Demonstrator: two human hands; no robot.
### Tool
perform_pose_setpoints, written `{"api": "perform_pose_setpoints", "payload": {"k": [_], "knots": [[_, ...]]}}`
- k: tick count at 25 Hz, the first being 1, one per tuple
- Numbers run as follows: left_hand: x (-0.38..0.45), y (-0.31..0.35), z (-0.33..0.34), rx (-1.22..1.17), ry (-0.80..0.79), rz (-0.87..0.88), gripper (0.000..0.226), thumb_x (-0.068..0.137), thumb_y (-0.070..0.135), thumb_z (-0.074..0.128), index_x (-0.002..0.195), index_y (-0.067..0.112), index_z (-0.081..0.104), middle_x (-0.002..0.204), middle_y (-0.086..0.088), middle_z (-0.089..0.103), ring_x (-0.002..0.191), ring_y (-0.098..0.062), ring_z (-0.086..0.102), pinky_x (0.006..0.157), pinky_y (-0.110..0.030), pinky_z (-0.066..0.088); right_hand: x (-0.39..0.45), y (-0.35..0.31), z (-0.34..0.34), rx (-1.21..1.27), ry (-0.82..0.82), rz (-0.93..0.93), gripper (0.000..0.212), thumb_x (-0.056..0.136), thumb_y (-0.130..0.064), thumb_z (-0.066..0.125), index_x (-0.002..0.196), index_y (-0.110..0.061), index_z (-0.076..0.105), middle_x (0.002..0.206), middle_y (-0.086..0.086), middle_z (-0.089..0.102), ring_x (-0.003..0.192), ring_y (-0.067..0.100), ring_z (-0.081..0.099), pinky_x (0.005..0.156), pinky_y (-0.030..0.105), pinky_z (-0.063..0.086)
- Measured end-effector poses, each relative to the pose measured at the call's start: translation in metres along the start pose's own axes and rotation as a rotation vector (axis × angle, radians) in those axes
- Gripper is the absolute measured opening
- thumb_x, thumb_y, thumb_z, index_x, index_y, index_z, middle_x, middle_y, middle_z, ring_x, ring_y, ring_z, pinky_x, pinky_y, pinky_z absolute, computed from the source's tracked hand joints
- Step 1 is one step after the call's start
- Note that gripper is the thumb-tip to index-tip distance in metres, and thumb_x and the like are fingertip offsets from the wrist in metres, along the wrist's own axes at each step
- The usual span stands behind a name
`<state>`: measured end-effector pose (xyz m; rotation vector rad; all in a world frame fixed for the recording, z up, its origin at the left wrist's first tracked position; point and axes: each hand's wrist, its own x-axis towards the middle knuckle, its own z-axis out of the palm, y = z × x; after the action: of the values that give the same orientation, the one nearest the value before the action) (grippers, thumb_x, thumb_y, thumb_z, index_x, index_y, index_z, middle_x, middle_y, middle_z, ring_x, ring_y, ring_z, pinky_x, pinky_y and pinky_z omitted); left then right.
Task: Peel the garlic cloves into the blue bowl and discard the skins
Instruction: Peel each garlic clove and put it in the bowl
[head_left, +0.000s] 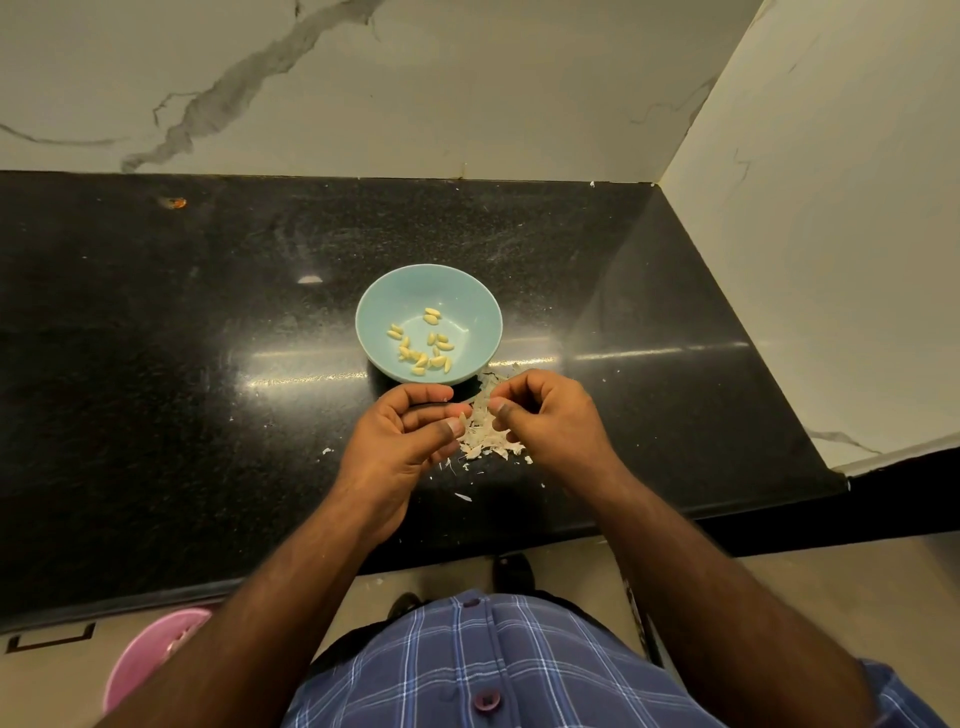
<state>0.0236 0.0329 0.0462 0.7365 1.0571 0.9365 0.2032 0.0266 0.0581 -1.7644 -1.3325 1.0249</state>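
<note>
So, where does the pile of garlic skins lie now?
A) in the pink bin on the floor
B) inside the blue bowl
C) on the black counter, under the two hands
C: the garlic skins lie on the black counter, near the blue bowl, which holds only peeled cloves.

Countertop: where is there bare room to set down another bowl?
Left of the blue bowl the black countertop is bare; also behind it to the wall, and right toward the corner. Crowded: the front, where both hands work over the skin pile.
</note>
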Motion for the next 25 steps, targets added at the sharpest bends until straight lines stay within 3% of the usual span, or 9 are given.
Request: {"api": "perform_pose_setpoints", "payload": {"k": [4, 6, 11, 14, 17, 21, 25], "knots": [[0.003, -0.003, -0.003, 0.053, 0.005, 0.045, 0.033, 0.086, -0.009, 0.070, 0.112, 0.011, 0.065, 0.102, -0.009, 0.078, 0.098, -0.018, 0.074, 0.076, -0.026, 0.059, 0.000, 0.006, -0.007, -0.133, -0.046, 0.018, 0.022, 0.087, -0.008, 0.075, 0.101, -0.024, 0.076, 0.097, -0.008, 0.075, 0.092, 0.006, 0.070, 0.089, 0.039, 0.061], [0.004, -0.004, -0.006, 0.137, 0.026, 0.105, 0.035, 0.083, -0.009, 0.074, 0.110, 0.012, 0.066, 0.100, -0.008, 0.077, 0.099, -0.019, 0.073, 0.078, -0.025, 0.059, -0.002, 0.005, -0.008, -0.174, -0.050, -0.032, 0.021, 0.087, -0.015, 0.076, 0.105, -0.027, 0.078, 0.102, -0.010, 0.075, 0.096, 0.004, 0.069, 0.090, 0.038, 0.060], [0.001, -0.003, -0.006, 0.323, 0.022, 0.204, 0.036, 0.078, 0.007, 0.085, 0.107, 0.016, 0.067, 0.095, -0.005, 0.074, 0.090, -0.014, 0.071, 0.078, -0.026, 0.061, -0.011, -0.007, 0.001, 0.046, -0.152, -0.102, 0.022, 0.083, -0.024, 0.083, 0.102, -0.028, 0.072, 0.092, -0.007, 0.074, 0.089, 0.008, 0.072, 0.082, 0.029, 0.061], [0.000, -0.001, -0.006, 0.368, 0.002, 0.229, 0.034, 0.080, 0.005, 0.083, 0.108, 0.016, 0.066, 0.095, -0.005, 0.073, 0.091, -0.016, 0.072, 0.080, -0.029, 0.061, -0.010, -0.006, 0.008, 0.136, -0.137, -0.056, 0.018, 0.086, -0.011, 0.079, 0.099, -0.022, 0.073, 0.090, -0.001, 0.076, 0.085, 0.010, 0.073, 0.077, 0.027, 0.060], [-0.001, -0.001, -0.007, 0.284, -0.013, 0.210, 0.034, 0.080, -0.003, 0.080, 0.108, 0.011, 0.065, 0.092, -0.005, 0.073, 0.088, -0.015, 0.071, 0.079, -0.026, 0.060, -0.012, -0.007, 0.011, 0.371, -0.134, 0.099, 0.017, 0.088, 0.001, 0.073, 0.099, -0.012, 0.072, 0.086, 0.009, 0.075, 0.076, 0.016, 0.070, 0.069, 0.026, 0.057], [-0.001, -0.001, -0.008, 0.077, -0.066, 0.163, 0.037, 0.079, -0.012, 0.074, 0.109, 0.005, 0.063, 0.087, -0.004, 0.073, 0.086, -0.014, 0.071, 0.076, -0.024, 0.059, -0.013, -0.007, 0.011, 0.660, -0.191, 0.305, 0.017, 0.088, 0.006, 0.069, 0.100, -0.006, 0.070, 0.081, 0.009, 0.072, 0.071, 0.016, 0.069, 0.062, 0.025, 0.056], [-0.002, -0.002, -0.006, -0.016, -0.080, 0.138, 0.038, 0.080, -0.015, 0.070, 0.108, 0.009, 0.063, 0.088, -0.002, 0.074, 0.086, -0.013, 0.071, 0.073, -0.023, 0.059, -0.015, -0.007, 0.013, 0.754, -0.176, 0.333, 0.017, 0.089, 0.006, 0.067, 0.099, -0.006, 0.070, 0.079, 0.008, 0.071, 0.070, 0.017, 0.069, 0.064, 0.027, 0.058]]}}
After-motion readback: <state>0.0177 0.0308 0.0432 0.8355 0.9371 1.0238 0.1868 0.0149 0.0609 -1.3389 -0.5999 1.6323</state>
